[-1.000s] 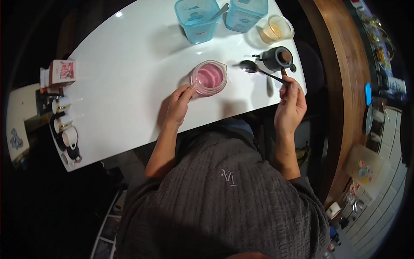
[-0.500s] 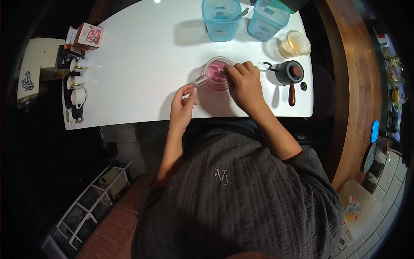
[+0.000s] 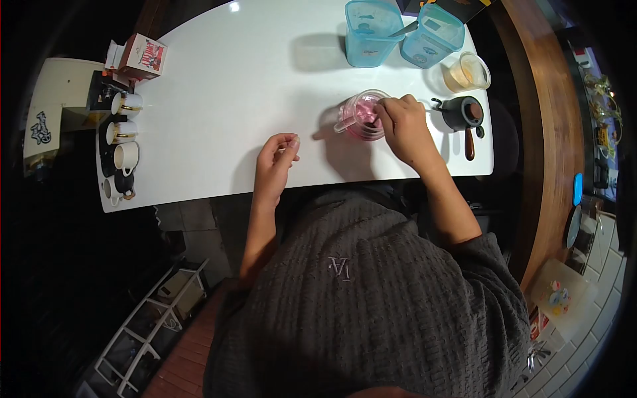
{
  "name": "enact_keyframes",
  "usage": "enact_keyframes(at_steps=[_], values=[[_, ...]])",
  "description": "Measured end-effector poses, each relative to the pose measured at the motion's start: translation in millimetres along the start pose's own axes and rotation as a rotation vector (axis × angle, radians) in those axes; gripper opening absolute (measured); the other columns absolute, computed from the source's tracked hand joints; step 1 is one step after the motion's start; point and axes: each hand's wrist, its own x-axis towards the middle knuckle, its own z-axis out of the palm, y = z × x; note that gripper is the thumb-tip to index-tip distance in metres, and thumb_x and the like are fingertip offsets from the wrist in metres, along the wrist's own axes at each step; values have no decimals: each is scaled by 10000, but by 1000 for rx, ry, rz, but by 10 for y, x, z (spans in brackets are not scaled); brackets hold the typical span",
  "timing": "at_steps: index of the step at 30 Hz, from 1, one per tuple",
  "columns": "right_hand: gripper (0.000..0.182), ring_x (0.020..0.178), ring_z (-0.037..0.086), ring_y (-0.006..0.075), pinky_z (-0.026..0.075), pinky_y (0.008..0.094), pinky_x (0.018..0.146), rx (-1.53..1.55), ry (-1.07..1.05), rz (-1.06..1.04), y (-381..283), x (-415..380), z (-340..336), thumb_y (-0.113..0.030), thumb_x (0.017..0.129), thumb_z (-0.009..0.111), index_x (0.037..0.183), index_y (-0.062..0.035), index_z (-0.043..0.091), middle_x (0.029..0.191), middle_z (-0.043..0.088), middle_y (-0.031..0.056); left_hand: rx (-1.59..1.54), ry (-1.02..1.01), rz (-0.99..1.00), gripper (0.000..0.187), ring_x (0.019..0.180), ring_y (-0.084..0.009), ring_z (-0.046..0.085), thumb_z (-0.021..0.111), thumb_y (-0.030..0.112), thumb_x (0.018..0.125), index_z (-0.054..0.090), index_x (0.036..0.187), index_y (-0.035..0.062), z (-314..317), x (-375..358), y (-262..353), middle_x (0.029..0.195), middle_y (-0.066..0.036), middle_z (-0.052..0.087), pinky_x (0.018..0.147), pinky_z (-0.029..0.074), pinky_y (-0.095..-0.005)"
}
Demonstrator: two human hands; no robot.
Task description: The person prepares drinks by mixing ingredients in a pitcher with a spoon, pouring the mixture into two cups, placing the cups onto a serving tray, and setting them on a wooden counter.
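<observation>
A clear glass mug (image 3: pixel 350 123) holding pink liquid (image 3: pixel 367 111) stands on the white table, its handle pointing to the lower left. My right hand (image 3: pixel 405 129) is over the mug's right rim with the fingers pinched together and pointing down into it. Whatever the fingers grip is mostly hidden; only a small dark bit shows below the fingertips. To the left of the mug, clear of its handle, my left hand (image 3: pixel 275 162) hovers with loosely bent fingers and nothing in it.
Two blue translucent containers (image 3: pixel 364 56) stand at the back, a utensil handle (image 3: pixel 403 30) leaning between them. At the right are a plastic cup (image 3: pixel 466 73) and a dark pot (image 3: pixel 459 113) with a wooden handle. Several mugs (image 3: pixel 126 156) and a red-and-white box (image 3: pixel 143 58) line the left edge.
My left hand has let go of the mug's handle and drawn away to the left. My right hand remains at the mug's rim. The whole view has shifted, so the table appears farther right.
</observation>
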Motion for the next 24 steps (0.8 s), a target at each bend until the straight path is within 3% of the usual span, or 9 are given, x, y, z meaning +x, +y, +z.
enact_keyframes(at_steps=[5, 11, 13, 17, 22, 24], values=[[85, 753, 529, 291, 401, 406, 685, -171, 98, 14, -69, 79, 20, -109, 833, 575, 887, -62, 621, 763, 613, 95, -7, -29, 10, 255, 761, -90, 529, 628, 250, 888, 619, 1035, 42, -178, 142, 90, 857, 5, 565, 691, 411, -238], [100, 752, 537, 298, 412, 414, 680, 166, 71, 31, -107, 34, 52, -93, 807, 598, 897, -62, 627, 780, 620, 93, -3, -112, 27, 266, 740, -84, 524, 651, 251, 878, 619, 1023, 30, -126, 304, 115, 884, -18, 591, 682, 412, -225], [122, 775, 544, 296, 413, 414, 696, -1, -68, 36, -120, 28, -42, -103, 811, 601, 919, -61, 639, 813, 635, 92, -4, -142, 21, 267, 734, -83, 525, 652, 249, 878, 619, 1023, 27, -76, 337, 117, 888, -19, 593, 683, 414, -226], [110, 795, 548, 294, 410, 412, 714, -190, 15, 85, -120, 29, -57, -110, 831, 589, 917, -66, 642, 845, 647, 95, -5, -194, 24, 266, 733, -83, 528, 651, 241, 880, 616, 1025, 21, 13, 379, 139, 898, -22, 593, 692, 421, -224], [107, 829, 544, 281, 393, 408, 732, 79, 63, -31, -84, -20, 63, -123, 832, 587, 916, -85, 641, 845, 647, 80, -12, -226, 24, 250, 753, -82, 527, 644, 222, 886, 613, 1026, 17, 56, 395, 197, 907, -22, 591, 703, 428, -223], [119, 840, 545, 278, 391, 404, 744, 32, 9, -11, -84, -32, 9, -127, 834, 585, 929, -85, 644, 850, 648, 79, -12, -235, 23, 244, 759, -82, 526, 642, 215, 888, 612, 1026, 16, 71, 388, 227, 909, -22, 591, 706, 431, -223]])
